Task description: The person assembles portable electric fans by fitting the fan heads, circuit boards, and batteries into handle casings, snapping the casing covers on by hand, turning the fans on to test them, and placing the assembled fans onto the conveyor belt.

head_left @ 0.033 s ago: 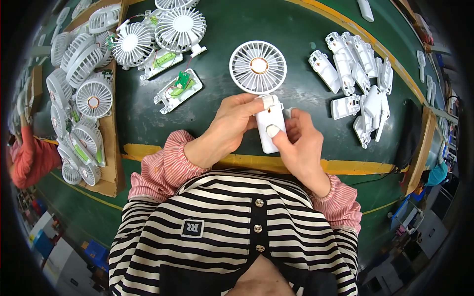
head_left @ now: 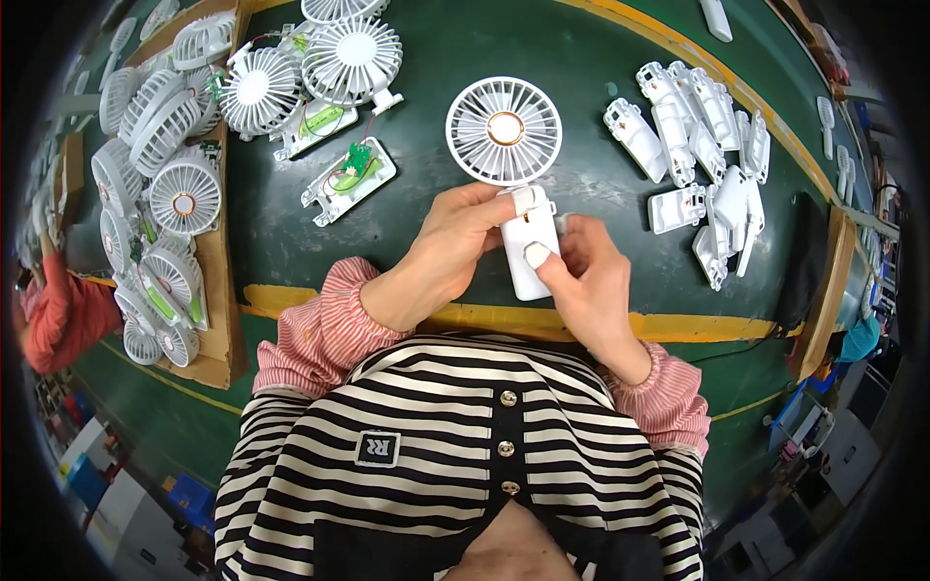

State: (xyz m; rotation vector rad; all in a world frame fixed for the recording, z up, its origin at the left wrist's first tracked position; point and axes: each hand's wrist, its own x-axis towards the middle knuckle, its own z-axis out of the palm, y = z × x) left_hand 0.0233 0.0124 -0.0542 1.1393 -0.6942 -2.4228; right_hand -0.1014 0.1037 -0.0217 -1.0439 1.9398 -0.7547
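Observation:
A white handheld fan (head_left: 529, 232) is between my two hands above the green table, its round slatted head with a copper-coloured ring pointing away from me. My left hand (head_left: 455, 237) grips the top of the handle, with a white-covered thumb across it just below the head. On the handle's lower front presses the covered thumb of my right hand (head_left: 593, 276), while its other fingers curl at the right side and partly behind. The fingertips behind the handle are hidden.
At the left a cardboard box (head_left: 232, 320) holds several white fans. Beside it lie open fan bodies (head_left: 354, 184) with green boards and wires. White handle shells (head_left: 678, 126) are heaped at the right. A person in a red sleeve (head_left: 68, 315) is at far left.
The fan has shifted very slightly, its head tilting a little to the left. Both hands keep nearly the same grip.

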